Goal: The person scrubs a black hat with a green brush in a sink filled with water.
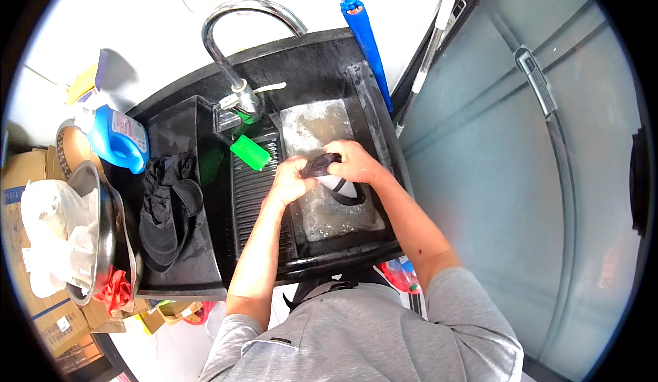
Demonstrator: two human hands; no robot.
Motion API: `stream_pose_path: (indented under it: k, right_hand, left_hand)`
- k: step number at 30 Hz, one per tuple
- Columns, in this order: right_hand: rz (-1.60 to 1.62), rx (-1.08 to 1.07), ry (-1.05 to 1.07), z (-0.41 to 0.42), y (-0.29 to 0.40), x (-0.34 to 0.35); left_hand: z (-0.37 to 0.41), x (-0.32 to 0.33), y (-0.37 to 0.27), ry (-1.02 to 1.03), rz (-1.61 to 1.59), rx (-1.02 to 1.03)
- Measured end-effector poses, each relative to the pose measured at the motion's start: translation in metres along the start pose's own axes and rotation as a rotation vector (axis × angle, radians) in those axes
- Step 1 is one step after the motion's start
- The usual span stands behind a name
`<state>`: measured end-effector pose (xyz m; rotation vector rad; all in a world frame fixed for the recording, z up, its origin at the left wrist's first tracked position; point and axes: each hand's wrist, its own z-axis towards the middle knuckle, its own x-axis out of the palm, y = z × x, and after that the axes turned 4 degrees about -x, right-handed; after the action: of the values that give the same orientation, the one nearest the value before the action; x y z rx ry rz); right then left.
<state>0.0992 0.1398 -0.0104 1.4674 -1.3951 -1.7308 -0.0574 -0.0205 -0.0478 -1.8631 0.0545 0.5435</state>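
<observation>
A black-and-white fabric item, possibly a cap (345, 186), is gripped between both hands over the sink basin. My left hand (292, 180) pinches its dark edge from the left, while my right hand (354, 162) grips the same edge from the right. Cloudy, sudsy water (334, 222) lies in the basin beneath. Left of my hands, a green scrubbing brush or block (250, 152) rests on the ribbed washboard (257, 197). Dark wet caps (167, 217) are heaped on the sink's left shelf.
A chrome faucet (226, 48) arches behind the basin. At left are a blue detergent bottle (118, 138), a metal bowl (105, 228), a white plastic bag (46, 233) and cardboard boxes (61, 325). A folded blue umbrella (367, 37) leans by the back right corner; a frosted glass door (488, 176) stands right.
</observation>
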Motion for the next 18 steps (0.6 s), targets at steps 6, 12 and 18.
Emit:
stream_pose_path:
  k: [6, 12, 18]
  right_hand:
    - [0.512, 0.236, -0.068, 0.003, -0.017, 0.012]
    - [0.532, -0.137, 0.063, 0.011, 0.004, 0.015]
    - [0.904, -0.265, 0.084, 0.027, 0.021, 0.045]
  left_hand:
    - [-0.017, 0.007, -0.003, 0.093, -0.341, -0.121]
    - [-0.030, 0.006, 0.004, 0.444, -0.914, -0.157]
    - [-0.030, 0.026, 0.033, 0.414, -0.991, -0.237]
